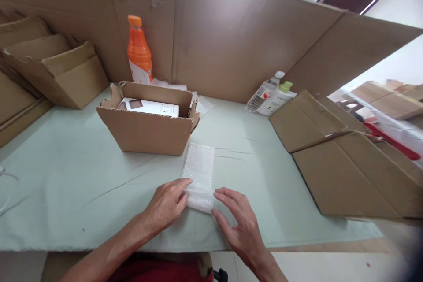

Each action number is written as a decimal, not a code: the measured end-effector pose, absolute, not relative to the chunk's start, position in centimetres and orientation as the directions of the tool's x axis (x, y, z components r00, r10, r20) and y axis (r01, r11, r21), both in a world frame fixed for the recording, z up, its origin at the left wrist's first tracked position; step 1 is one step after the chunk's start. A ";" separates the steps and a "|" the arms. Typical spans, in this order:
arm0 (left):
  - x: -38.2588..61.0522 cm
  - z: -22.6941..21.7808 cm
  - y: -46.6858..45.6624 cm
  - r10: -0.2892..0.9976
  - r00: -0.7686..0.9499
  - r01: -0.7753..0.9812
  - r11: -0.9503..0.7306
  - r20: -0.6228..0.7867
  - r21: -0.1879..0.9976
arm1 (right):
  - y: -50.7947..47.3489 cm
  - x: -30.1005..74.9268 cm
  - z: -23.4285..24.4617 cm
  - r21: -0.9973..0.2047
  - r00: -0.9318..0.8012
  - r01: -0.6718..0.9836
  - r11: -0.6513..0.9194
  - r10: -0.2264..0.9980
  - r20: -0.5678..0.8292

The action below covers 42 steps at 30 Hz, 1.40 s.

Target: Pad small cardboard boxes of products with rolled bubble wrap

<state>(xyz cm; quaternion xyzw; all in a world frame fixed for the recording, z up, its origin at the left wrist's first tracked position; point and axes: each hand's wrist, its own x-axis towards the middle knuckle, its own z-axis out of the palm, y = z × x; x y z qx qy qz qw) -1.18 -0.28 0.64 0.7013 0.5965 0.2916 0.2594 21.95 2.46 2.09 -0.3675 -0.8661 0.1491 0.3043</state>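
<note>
A strip of clear bubble wrap (198, 165) lies flat on the table in front of me, its near end folded over into a thicker bundle. My left hand (169, 199) grips the left side of this folded end between thumb and fingers. At the opposite edge, my right hand (238, 220) holds the fold with its fingertips and thumb. Whether anything is wrapped inside I cannot tell. Just beyond the strip, to the left, stands an open cardboard box (148, 134) with white printed boxes (158, 108) inside.
An orange bottle (139, 50) stands behind the box. A clear plastic bottle (264, 92) and a white bottle with a green cap (277, 98) lean at the back right. Cardboard boxes flank both sides, left (72, 75) and right (350, 172). A cardboard wall (231, 39) closes the back.
</note>
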 end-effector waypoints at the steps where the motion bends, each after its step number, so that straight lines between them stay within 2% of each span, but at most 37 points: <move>1: -1.0 0.3 0.0 0.985 0.113 0.705 -0.171 0.129 0.688 | 2.2 21.8 2.0 -0.431 -0.593 0.539 0.724 0.689 0.416; 4: -0.5 -0.3 0.7 0.969 0.079 0.775 -0.207 0.233 0.598 | 2.3 21.0 1.1 -0.342 -0.706 0.525 0.780 0.623 0.337; 6: -0.6 -0.2 0.5 0.949 0.059 0.786 -0.235 0.309 0.572 | 2.7 20.4 0.4 -0.354 -0.688 0.538 0.765 0.641 0.341; 9: -1.2 0.8 -1.0 0.917 0.126 0.730 -0.344 0.379 0.590 | 3.3 20.4 0.1 -0.514 -0.622 0.516 0.685 0.713 0.325; 11: -1.5 1.3 -2.2 0.916 0.184 0.682 -0.380 0.356 0.625 | 3.2 20.8 0.5 -0.656 -0.616 0.489 0.575 0.760 0.207; 13: -1.4 1.4 -2.8 0.934 0.202 0.654 -0.352 0.293 0.670 | 2.8 21.4 0.9 -0.716 -0.614 0.492 0.495 0.781 0.118; 15: -1.1 1.0 -2.6 0.957 0.176 0.666 -0.288 0.230 0.688 | 2.3 21.8 1.3 -0.663 -0.593 0.511 0.547 0.783 0.188; 18: -0.6 0.1 -1.3 0.977 0.104 0.748 -0.201 0.188 0.633 | 1.8 21.8 1.5 -0.473 -0.614 0.541 0.695 0.711 0.343; 21: -0.6 -0.2 -0.7 0.969 0.082 0.788 -0.207 0.233 0.580 | 1.9 21.2 1.2 -0.370 -0.714 0.524 0.767 0.633 0.300; 23: -0.9 0.2 -1.2 0.951 0.124 0.758 -0.275 0.283 0.591 | 2.1 20.9 0.8 -0.376 -0.718 0.518 0.768 0.629 0.298; 25: -1.4 0.7 -2.3 0.938 0.179 0.707 -0.333 0.298 0.624 | 2.1 20.8 0.5 -0.455 -0.675 0.518 0.724 0.673 0.302; 28: -1.8 1.0 -3.6 0.946 0.203 0.677 -0.321 0.251 0.662 | 1.9 21.2 0.3 -0.580 -0.645 0.531 0.617 0.739 0.195; 30: -1.7 0.8 -3.7 0.961 0.180 0.716 -0.274 0.209 0.643 | 2.1 21.2 0.2 -0.560 -0.636 0.565 0.605 0.752 0.171; 33: -1.5 0.1 -2.9 0.981 0.105 0.809 -0.179 0.162 0.559 | 3.1 20.9 0.0 -0.413 -0.585 0.661 0.626 0.775 0.239; 36: -1.3 -0.6 -2.3 0.986 0.038 0.836 -0.119 0.160 0.536 | 4.4 20.5 -0.4 -0.321 -0.566 0.725 0.610 0.793 0.228; 38: -1.4 -0.8 -2.4 0.985 0.021 0.810 -0.117 0.171 0.575 | 4.7 20.4 -0.5 -0.336 -0.603 0.697 0.634 0.771 0.205; 42: -2.2 -0.5 -2.8 0.988 0.067 0.670 -0.148 0.138 0.728 | 4.1 20.4 -0.3 -0.492 -0.683 0.532 0.689 0.693 0.231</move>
